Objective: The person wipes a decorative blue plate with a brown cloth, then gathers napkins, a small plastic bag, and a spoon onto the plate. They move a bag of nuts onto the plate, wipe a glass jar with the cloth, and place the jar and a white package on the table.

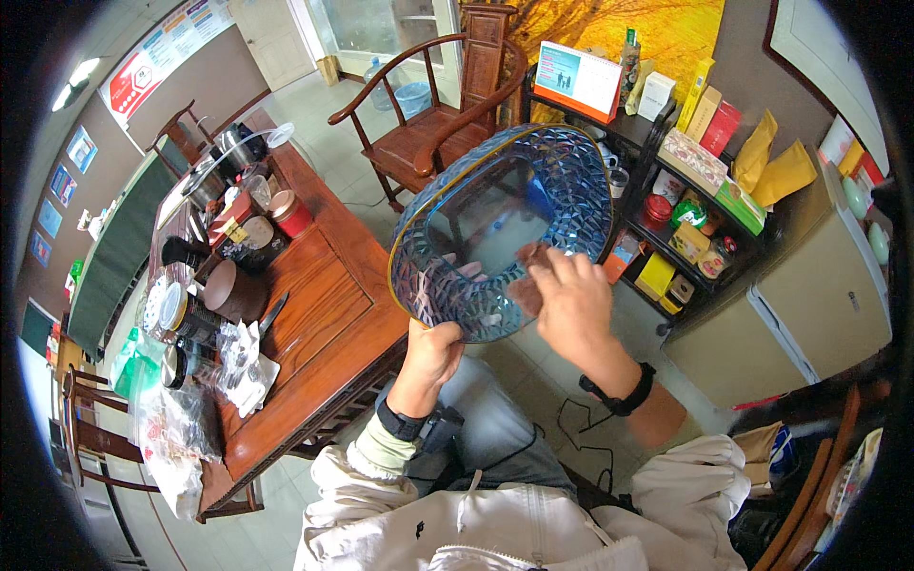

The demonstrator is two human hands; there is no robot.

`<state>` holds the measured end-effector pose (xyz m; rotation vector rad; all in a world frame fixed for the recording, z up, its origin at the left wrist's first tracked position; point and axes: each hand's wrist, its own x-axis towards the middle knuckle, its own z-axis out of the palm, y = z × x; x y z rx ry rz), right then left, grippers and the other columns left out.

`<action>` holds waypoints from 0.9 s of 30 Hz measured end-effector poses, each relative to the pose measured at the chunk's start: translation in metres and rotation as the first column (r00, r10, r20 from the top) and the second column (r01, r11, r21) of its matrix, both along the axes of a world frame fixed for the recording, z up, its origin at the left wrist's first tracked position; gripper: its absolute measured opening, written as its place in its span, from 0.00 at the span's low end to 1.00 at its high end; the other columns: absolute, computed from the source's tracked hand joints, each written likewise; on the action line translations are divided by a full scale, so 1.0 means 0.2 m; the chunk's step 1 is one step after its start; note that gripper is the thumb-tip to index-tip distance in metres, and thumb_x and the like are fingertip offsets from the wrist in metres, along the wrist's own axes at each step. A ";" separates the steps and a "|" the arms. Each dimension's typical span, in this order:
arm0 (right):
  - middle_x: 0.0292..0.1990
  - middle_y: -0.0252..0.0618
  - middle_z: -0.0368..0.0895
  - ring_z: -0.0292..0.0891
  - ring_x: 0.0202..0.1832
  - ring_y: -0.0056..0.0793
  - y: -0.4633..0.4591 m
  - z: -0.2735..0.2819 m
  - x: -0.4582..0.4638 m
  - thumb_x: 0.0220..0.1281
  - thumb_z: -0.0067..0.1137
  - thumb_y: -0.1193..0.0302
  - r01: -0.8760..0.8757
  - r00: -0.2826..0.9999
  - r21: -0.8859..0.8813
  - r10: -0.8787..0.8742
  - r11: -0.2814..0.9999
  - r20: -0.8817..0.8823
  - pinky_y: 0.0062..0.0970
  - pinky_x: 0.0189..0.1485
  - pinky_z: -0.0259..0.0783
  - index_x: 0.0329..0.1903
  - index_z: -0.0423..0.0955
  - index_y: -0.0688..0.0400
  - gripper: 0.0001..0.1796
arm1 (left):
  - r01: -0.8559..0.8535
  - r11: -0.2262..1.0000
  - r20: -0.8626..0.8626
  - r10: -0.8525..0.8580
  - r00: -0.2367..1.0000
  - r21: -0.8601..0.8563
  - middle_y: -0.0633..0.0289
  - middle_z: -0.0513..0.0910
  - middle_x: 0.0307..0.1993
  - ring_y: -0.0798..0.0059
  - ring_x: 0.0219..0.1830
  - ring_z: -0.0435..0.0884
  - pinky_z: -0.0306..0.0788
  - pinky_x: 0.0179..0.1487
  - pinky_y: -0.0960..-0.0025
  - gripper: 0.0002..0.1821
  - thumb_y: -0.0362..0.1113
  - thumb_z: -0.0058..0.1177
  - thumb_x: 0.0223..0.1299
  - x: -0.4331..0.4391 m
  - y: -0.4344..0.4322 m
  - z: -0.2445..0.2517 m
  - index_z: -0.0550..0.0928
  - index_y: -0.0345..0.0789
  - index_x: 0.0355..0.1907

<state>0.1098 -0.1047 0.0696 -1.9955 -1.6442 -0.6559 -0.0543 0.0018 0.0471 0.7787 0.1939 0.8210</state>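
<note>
A translucent blue container [582, 168] with a faceted wall and a gold rim is held tilted above my lap. My left hand [434, 355] grips its rim at the near left side. Some of the left fingers show faintly through the clear wall. In my right hand [580, 303] is a brown cloth [527, 294], which lies against the container's near right side. The right fingers cover part of the cloth. Both wrists wear black bands.
At left stands a wooden table [314, 300] bearing a knife [274, 314], jars, a red tin [291, 214] and plastic bags [178, 421]. A wooden armchair [457, 135] is ahead. A black shelf [643, 128] with boxes and a beige cabinet [771, 328] stand right. A black cable [607, 450] crosses the floor.
</note>
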 end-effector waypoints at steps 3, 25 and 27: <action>0.48 0.39 0.78 0.71 0.45 0.39 -0.01 -0.04 -0.13 0.50 0.60 0.69 -0.184 0.977 -0.045 0.178 0.982 -0.117 0.39 0.44 0.66 0.40 0.81 0.56 0.12 | -0.016 0.998 -0.001 0.016 1.000 0.055 0.46 0.70 0.64 0.55 0.66 0.70 0.64 0.71 0.55 0.47 0.13 0.35 0.35 0.02 0.01 -0.01 0.60 0.33 0.69; 0.71 0.59 0.52 0.53 0.68 0.60 0.07 0.13 0.09 0.51 0.60 0.78 0.037 0.980 0.037 -0.029 0.999 -0.197 0.51 0.69 0.56 0.69 0.60 0.63 0.39 | 0.181 0.968 -0.029 -0.189 0.982 -0.175 0.40 0.68 0.65 0.43 0.65 0.70 0.69 0.65 0.42 0.50 0.13 0.34 0.34 0.01 -0.02 -0.02 0.57 0.37 0.72; 0.73 0.60 0.47 0.49 0.71 0.60 0.09 0.11 0.10 0.54 0.62 0.75 -0.015 0.981 -0.023 0.011 1.000 -0.193 0.52 0.70 0.54 0.70 0.57 0.63 0.41 | 0.218 0.954 -0.037 -0.230 0.973 -0.204 0.39 0.68 0.65 0.43 0.65 0.70 0.69 0.65 0.41 0.50 0.13 0.34 0.35 0.00 -0.02 -0.01 0.57 0.38 0.72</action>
